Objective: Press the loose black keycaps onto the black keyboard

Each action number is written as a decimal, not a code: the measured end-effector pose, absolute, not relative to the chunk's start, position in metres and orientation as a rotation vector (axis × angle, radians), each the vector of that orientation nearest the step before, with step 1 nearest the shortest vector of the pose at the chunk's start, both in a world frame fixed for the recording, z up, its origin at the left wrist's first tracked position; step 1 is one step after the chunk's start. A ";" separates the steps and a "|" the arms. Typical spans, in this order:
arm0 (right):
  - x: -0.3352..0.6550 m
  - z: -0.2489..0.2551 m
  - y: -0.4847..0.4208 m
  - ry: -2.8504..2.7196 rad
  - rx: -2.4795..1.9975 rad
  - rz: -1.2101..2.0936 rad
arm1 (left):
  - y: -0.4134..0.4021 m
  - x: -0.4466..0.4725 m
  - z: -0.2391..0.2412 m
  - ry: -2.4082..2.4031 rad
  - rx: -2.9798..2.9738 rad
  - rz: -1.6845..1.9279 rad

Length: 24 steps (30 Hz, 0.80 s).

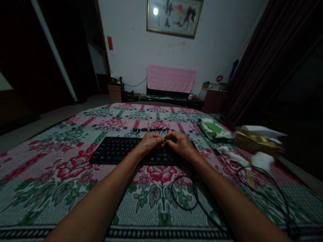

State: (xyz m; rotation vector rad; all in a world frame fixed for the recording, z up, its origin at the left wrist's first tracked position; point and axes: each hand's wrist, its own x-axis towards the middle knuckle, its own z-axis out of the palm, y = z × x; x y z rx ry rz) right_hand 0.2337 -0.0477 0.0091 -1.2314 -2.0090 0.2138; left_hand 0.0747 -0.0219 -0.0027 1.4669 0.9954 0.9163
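Observation:
A black keyboard (113, 150) lies flat on the patterned cloth, its right part mostly covered by my hands. Over its right half, my left hand (152, 140) is closed with thumb and fingers together. Whatever is between those fingers is hidden. Pressed close beside it, my right hand (180, 144) pinches a small black piece (165, 138) that looks like a keycap. Just beyond the keyboard, several small black keycaps (151, 129) sit in a row on the cloth.
On the right are a green-and-white tissue pack (214, 129), a gold box (254, 138), crumpled white material (262, 162) and a looped black cable (275, 183). Another cable loop (185, 208) lies near my right forearm. A pink towel (171, 78) hangs beyond the flowered tablecloth (75, 191).

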 end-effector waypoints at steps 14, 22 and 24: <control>0.284 -0.004 -0.018 -1.732 -1.416 0.337 | -0.018 0.075 -0.008 1.420 2.211 1.030; 0.276 -0.013 -0.013 -2.042 -1.370 0.214 | -0.017 0.074 -0.008 1.401 2.240 0.953; 0.279 -0.016 -0.011 -2.065 -1.390 0.243 | -0.017 0.073 -0.007 1.402 2.249 0.941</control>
